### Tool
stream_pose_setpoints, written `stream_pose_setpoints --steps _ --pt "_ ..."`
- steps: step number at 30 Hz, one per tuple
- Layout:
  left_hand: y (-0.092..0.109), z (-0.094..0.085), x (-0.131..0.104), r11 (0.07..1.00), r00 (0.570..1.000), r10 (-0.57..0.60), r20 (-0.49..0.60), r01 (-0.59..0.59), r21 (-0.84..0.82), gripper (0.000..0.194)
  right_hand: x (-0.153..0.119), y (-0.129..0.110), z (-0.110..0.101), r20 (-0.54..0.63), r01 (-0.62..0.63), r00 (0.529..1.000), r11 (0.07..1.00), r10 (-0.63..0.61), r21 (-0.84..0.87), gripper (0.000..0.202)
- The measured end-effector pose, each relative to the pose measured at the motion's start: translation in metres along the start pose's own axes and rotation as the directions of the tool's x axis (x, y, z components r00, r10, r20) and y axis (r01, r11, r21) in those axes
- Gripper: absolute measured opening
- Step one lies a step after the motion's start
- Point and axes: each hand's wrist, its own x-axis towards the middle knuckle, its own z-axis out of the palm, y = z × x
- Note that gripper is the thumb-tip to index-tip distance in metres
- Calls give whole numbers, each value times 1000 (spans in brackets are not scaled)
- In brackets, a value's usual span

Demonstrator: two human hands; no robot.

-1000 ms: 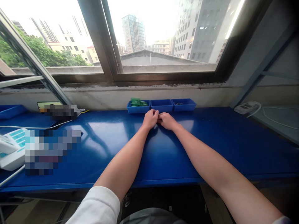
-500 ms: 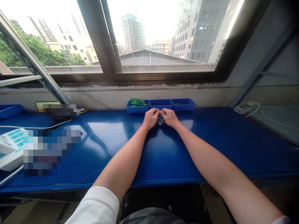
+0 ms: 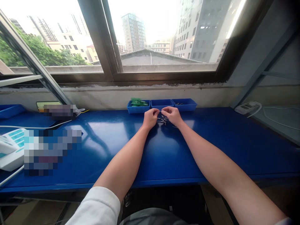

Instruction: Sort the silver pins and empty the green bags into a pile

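Note:
My left hand (image 3: 151,118) and my right hand (image 3: 172,115) meet almost fingertip to fingertip above the blue tabletop, just in front of the middle bin. Both are closed in a pinch. A tiny pale piece shows between the fingertips, too small to name. Under and between the hands lies a loose pile of thin, shiny metal pieces (image 3: 163,120), like small pins or rivets. One thin piece lies apart beside my right wrist.
Three blue bins stand against the wall: the left bin (image 3: 138,109) holds green plastic packets (image 3: 139,102), and the right bin (image 3: 187,105) some small metal pieces. A white device with teal keys (image 3: 14,140) sits at left, a white power strip (image 3: 247,107) at right.
My fingertips have drawn slightly apart, my right hand shifting a little to the right. More of the metal pile now shows between the hands.

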Motion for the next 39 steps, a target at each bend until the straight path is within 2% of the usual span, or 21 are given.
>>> stream_pose_setpoints --steps 6,9,13,17,22,28,31,33,36,37,39 --pt "2 0 1 999 999 -37 -15 37 22 18 2 0 -5 -23 -51 998 999 51 -17 32" --pt "-2 -1 2 993 994 -60 -86 68 99 25 4 -1 -12 -149 -20 989 976 -13 -218 30" --pt "-7 -4 2 963 986 -126 -107 148 224 24 3 2 -22 -244 -53 964 817 -109 -574 35" --pt "-9 -4 0 942 982 -182 -38 186 278 18 3 8 -28 -257 -183 966 687 -5 -703 50" --pt "-12 -2 0 918 985 -171 30 148 367 19 4 15 -31 -238 -225 969 616 63 -755 57" --pt "-14 -1 0 915 983 -175 56 142 378 19 6 24 -32 -191 -248 969 592 159 -767 66" --pt "-14 0 0 926 980 -189 68 155 344 22 5 24 -31 -185 -230 973 609 137 -759 67" --pt "-14 1 0 933 977 -196 86 159 322 25 4 19 -29 -225 -221 972 618 72 -755 61" --pt "-15 2 -1 920 974 -174 144 109 376 30 2 4 -26 -274 -225 962 614 14 -757 47" --pt "-16 2 -1 911 973 -164 161 86 403 32 2 -2 -26 -263 -228 964 613 35 -756 42" --pt "-16 2 -1 898 973 -151 172 62 436 34 2 -15 -27 -237 -288 957 599 165 -747 40"
